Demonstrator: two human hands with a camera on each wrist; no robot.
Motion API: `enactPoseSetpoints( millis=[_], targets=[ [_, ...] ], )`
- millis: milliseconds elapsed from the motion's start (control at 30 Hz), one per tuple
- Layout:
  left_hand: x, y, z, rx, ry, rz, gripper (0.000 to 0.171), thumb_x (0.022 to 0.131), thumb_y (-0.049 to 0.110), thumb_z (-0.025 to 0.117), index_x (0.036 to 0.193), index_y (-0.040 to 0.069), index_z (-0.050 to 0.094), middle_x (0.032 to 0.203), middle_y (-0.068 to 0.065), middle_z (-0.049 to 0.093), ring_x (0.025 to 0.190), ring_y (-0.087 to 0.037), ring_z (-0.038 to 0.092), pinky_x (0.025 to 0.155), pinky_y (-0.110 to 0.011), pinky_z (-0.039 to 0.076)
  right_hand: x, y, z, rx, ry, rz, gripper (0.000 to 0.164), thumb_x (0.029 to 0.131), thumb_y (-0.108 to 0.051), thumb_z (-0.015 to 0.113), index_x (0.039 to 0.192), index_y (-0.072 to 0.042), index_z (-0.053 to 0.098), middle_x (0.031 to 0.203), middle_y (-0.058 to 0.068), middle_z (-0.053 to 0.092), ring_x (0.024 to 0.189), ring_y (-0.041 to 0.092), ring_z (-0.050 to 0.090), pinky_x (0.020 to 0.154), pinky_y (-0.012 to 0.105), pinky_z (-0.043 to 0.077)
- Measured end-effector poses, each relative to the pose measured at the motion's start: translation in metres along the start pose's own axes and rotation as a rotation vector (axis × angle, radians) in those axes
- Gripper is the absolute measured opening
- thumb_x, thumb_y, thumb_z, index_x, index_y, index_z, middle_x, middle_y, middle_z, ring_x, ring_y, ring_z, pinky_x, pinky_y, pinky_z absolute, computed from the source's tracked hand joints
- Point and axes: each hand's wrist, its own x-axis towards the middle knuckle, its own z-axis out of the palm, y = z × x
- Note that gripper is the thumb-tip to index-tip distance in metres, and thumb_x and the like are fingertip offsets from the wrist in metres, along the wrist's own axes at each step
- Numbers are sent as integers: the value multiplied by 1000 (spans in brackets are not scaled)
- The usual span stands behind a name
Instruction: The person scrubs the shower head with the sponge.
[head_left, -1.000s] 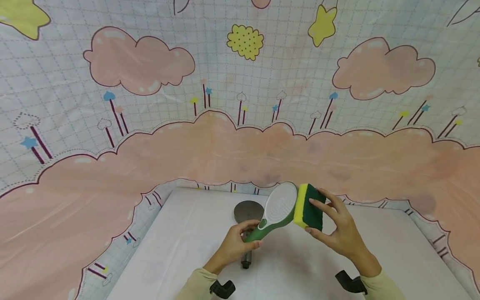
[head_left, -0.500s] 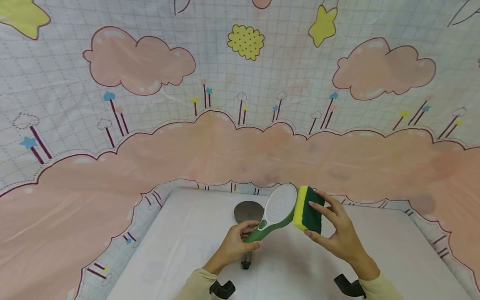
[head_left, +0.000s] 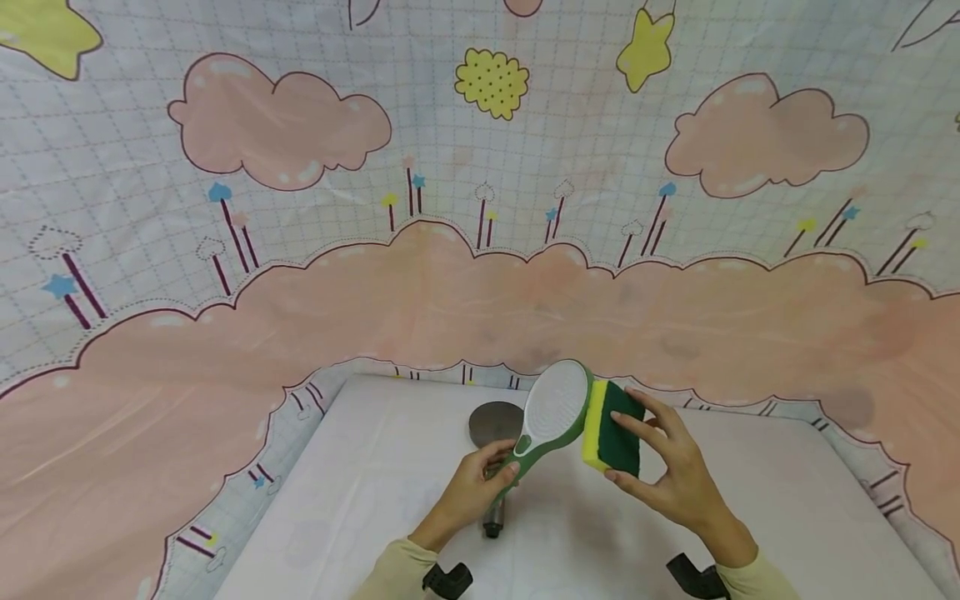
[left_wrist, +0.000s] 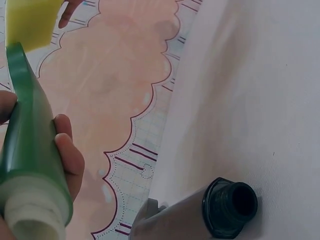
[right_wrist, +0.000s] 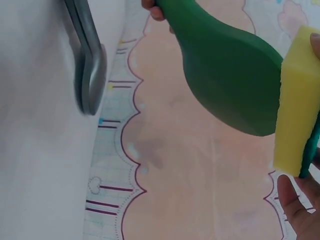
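The left hand (head_left: 471,492) grips a green shower head (head_left: 551,417); touching it at three o'clock is a sponge (head_left: 619,432) (yellow side nearest), pinched by the right hand (head_left: 678,473). A grey shower head (head_left: 493,423) lies at eight o'clock.

Smooth plastic is seen on the green shower head (right_wrist: 230,75), matt foam and rough fibre on the sponge (head_left: 615,427), metallic sheen on the grey shower head (head_left: 495,423), matt finish on the worktop (head_left: 360,483).

Green white-faced plastic shower head (head_left: 557,404), handle obstructed by left hand (head_left: 463,492), right rim blocked by yellow-and-green rectangular sponge (head_left: 613,428), grey disc-headed hand shower (head_left: 493,423) lying beneath handle, free passage farther left above white tabletop (head_left: 360,483).
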Motion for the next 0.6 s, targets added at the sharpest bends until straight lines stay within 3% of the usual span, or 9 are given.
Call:
enactPoseSetpoints(
  millis=[200,367,467,600],
  targets=[
    [-1,2,-1,18,3,41,43,99,18,58,137,-3,52,119,-22,65,98,-15,66,82,-23,53,2,3,0,33,67,-62,64,79,-52,77,127,-11,65,143,26,46,136,13,39,97,11,33],
    [0,4,-3,57,10,51,42,99,16,59,136,-2,52,121,-21,66,103,-20,64,84,-24,53,7,5,-3,50,103,-103,66,84,-57,70,127,-8,65,144,26,47,137,15,40,98,10,33],
    [0,7,-4,58,-1,50,43,99,12,58,137,-5,50,121,-24,65,99,-18,65,79,-21,54,8,5,-5,51,89,-87,66,83,-56,71,128,-8,65,145,24,46,137,14,40,99,9,33],
    [-5,22,-5,39,-19,59,42,98,9,58,135,-10,50,116,-30,64,92,-11,66,74,-20,55,6,7,-6,45,60,-57,65,78,-46,81,128,-9,64,146,23,46,137,12,39,99,9,33]
  ],
)
